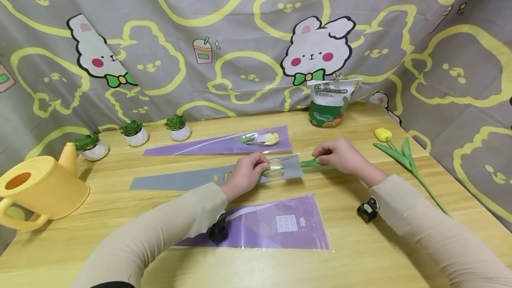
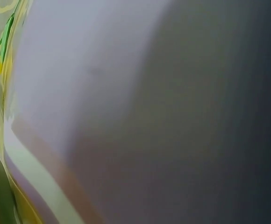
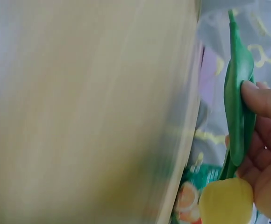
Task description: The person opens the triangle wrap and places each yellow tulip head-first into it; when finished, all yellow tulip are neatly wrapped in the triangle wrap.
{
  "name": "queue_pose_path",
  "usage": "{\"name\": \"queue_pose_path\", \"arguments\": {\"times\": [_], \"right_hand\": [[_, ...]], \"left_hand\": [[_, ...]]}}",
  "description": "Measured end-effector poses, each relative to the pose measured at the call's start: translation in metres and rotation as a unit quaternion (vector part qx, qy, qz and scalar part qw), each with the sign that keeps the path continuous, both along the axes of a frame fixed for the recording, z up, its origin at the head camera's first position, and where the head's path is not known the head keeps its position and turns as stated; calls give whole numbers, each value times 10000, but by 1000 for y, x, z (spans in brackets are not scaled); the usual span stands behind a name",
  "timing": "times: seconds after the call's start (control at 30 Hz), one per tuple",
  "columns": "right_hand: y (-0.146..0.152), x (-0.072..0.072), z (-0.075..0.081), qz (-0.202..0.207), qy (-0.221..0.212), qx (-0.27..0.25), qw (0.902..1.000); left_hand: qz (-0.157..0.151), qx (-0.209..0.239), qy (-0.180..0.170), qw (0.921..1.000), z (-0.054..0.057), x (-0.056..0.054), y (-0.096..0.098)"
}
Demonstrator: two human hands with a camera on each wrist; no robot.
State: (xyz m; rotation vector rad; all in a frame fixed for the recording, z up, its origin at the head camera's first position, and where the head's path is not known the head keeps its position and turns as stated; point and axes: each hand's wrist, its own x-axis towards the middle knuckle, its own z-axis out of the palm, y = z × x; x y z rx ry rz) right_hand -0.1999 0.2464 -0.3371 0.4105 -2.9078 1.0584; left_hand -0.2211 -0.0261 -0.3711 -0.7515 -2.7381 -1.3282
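Note:
Near the middle of the table, my left hand (image 1: 245,175) pinches a grey flower wrapping sleeve (image 1: 172,178) beside its clear oval window. My right hand (image 1: 345,157) holds an artificial tulip by its green leaves (image 1: 309,163), at the sleeve's wide right end. A green stem shows through the window. From the right wrist, the thumb and fingers grip the leaves (image 3: 240,102), with the yellow tulip head (image 3: 226,201) below them. That flower head is hidden in the head view. A blurred pale surface fills most of the left wrist view.
Behind lies a purple sleeve (image 1: 192,145) holding a wrapped tulip (image 1: 268,138); another purple sleeve (image 1: 276,230) lies in front. A loose yellow tulip (image 1: 408,159) is at right. Around the edges stand a yellow watering can (image 1: 48,181), small succulents (image 1: 137,136) and a green-white bag (image 1: 330,106).

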Motion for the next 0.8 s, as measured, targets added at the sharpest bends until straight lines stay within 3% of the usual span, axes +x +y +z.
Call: {"name": "queue_pose_path", "arguments": {"times": [0.17, 0.37, 0.8], "right_hand": [[-15, -1, -2, -59, -49, -376, 9993], [-29, -5, -5, -245, -516, -854, 9947], [-36, -9, -12, -414, -1023, -1473, 9829]], "left_hand": [[-40, -4, 45, 10000, -1, 1, 1], [-89, -51, 291, 9995, -1, 0, 2], [-187, -431, 303, 9984, 2, 3, 1]]}}
